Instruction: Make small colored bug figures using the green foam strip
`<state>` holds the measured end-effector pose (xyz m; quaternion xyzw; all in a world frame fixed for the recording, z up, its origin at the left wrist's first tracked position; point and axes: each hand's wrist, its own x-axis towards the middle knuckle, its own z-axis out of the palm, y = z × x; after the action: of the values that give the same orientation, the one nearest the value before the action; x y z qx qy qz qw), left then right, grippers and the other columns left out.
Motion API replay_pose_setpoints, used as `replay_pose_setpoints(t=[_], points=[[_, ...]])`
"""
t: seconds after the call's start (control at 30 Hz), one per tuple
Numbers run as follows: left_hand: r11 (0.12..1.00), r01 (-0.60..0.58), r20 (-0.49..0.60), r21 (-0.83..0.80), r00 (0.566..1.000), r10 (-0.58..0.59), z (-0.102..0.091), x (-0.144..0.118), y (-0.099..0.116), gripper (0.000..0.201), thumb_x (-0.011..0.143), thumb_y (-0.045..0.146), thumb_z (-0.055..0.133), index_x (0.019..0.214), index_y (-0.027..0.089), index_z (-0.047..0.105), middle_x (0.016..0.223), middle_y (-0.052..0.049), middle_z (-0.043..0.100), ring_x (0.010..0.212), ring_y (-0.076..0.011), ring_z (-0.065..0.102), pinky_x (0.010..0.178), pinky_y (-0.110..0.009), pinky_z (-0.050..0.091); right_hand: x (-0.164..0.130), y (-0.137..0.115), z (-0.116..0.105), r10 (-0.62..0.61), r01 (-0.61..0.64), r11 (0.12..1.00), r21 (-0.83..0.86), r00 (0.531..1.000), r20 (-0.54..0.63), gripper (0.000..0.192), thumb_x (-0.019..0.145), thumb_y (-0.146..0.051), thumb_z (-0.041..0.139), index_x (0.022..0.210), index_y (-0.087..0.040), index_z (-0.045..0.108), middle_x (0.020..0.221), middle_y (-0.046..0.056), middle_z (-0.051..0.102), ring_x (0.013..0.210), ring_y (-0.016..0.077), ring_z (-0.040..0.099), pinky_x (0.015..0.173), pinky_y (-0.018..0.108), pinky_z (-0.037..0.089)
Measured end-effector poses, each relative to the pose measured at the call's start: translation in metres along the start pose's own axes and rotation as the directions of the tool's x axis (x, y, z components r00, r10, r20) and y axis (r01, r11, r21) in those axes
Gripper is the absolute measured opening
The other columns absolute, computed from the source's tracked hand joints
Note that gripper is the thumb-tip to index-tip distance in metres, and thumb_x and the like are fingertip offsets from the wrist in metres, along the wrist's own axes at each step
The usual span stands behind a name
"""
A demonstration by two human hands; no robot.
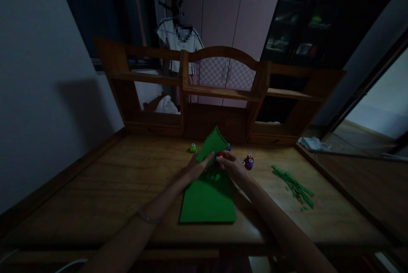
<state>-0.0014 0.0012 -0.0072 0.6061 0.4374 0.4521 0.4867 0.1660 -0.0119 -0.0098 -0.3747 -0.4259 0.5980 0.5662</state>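
Notched green paper sheet [213, 144] between fingers [207, 158]

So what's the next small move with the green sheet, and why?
Probably press the red punch down. The left hand lifts the green sheet by its notched edge, and the right hand seems to hold the punch against that edge, so another notch looks likely.
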Motion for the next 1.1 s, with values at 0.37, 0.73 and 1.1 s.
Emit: replay_pose_setpoints(t=[0.37, 0.73, 1.1], points=[[0.999, -0.029, 0.001, -0.018, 1.0, 0.029, 0.001, 0.003, -0.007, 0.051, 0.079, 0.059, 0.056, 0.104, 0.017, 0.068, 0.102, -0.008, 0.07, 0.096, -0.0251, 0.064, 0.09, -0.037, 0.047, -0.003, -0.006, 0.002, 0.045, -0.045, 0.999, 0.008, 0.999, -0.003, 0.039, 0.055, -0.03, 0.084, 0.086, -0.021, 0.063, 0.083, 0.001, 0.064, 0.065, 0.0126, 0.057, 0.061, 0.027, 0.041], [1.0, 0.003, 0.05, 0.013, 0.999, -0.004, 0.0, 0.0, -0.004, 0.054, 0.08, 0.061, 0.053, 0.113, 0.018, 0.064, 0.109, -0.007, 0.068, 0.088, -0.0244, 0.065, 0.077, -0.034, 0.052, -0.003, -0.008, 0.003, 0.075, -0.076, 0.996, 0.053, 0.997, 0.033, 0.042, 0.056, -0.03, 0.085, 0.09, -0.021, 0.062, 0.088, 0.003, 0.064, 0.071, 0.0151, 0.059, 0.068, 0.029, 0.045], [0.984, -0.147, -0.022, 0.098, 0.988, 0.15, 0.002, 0.001, 0.005, 0.048, 0.08, 0.048, 0.058, 0.114, 0.014, 0.063, 0.116, -0.01, 0.064, 0.112, -0.0259, 0.058, 0.102, -0.038, 0.042, -0.003, -0.008, 0.002, 0.047, -0.053, 0.997, 0.055, 0.995, 0.093, 0.029, 0.061, -0.029, 0.083, 0.08, -0.018, 0.064, 0.074, 0.0, 0.059, 0.061, 0.0098, 0.05, 0.059, 0.024, 0.038]])
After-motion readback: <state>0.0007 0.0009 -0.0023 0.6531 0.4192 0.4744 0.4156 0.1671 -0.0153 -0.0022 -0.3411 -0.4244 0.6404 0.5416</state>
